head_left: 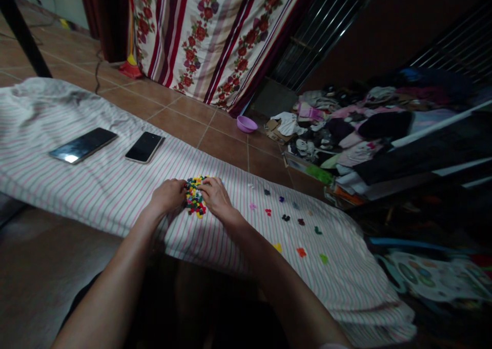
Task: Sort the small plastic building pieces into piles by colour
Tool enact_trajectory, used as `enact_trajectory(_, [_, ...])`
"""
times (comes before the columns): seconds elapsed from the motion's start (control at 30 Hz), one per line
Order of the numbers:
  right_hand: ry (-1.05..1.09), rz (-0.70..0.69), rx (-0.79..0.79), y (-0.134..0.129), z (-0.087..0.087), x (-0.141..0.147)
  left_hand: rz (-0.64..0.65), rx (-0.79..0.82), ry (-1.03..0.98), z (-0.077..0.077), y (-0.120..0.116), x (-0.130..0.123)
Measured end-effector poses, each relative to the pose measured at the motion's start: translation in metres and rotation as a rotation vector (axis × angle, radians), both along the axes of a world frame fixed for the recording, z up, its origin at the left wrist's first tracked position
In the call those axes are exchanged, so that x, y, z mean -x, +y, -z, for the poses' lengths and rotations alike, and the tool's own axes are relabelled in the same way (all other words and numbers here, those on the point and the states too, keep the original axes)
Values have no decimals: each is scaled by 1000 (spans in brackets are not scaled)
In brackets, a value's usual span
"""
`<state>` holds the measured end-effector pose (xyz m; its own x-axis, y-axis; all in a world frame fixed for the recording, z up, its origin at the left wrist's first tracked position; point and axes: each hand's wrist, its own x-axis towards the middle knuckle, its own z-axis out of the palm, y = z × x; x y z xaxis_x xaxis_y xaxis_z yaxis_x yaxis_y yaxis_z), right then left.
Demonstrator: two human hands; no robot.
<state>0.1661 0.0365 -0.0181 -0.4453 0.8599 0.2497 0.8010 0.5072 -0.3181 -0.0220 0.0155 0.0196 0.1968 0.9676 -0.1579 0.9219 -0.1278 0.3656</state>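
A loose pile of small, multicoloured plastic pieces (196, 205) lies on the striped cloth (226, 246). At the pile's left edge, my left hand (169, 195) has its fingers curled together against the pieces; whatever they may grip is hidden. From the other side, my right hand (217, 197) reaches over the pile, its bent fingers somewhat apart and touching the pieces. To the right, small one-colour groups are spread in rows, among them a red group (268, 212), a black group (285, 218), an orange group (301, 252), a yellow group (277, 247) and a lime-green group (324, 259).
A tablet-like dark device (84, 145) and a smartphone (144, 147) lie on the cloth at left. Beyond its far edge, a purple bowl (246, 124) stands on the tiled floor near a floral curtain (207, 36). Clothes (346, 123) are heaped at right.
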Motion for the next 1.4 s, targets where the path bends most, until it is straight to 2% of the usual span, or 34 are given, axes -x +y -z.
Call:
enact_trajectory(0.3, [-6, 90, 42, 13, 4, 9, 6, -31, 37, 5, 5, -5])
enact_trajectory(0.5, [-2, 90, 20, 12, 2, 10, 15, -45, 52, 7, 5, -5])
enact_trajectory(0.87, [268, 109, 13, -1, 3, -4, -16, -77, 54, 11, 5, -10])
enact_trajectory(1.03, [329, 148, 28, -11, 1, -7, -4, -85, 49, 11, 4, -10])
enact_trajectory(1.23, [432, 251, 98, -16, 7, -23, -20, -83, 42, 10, 2, -9])
enact_trajectory(1.4, [485, 326, 55, -14, 10, -49, -33, -77, 40, 9, 1, -8])
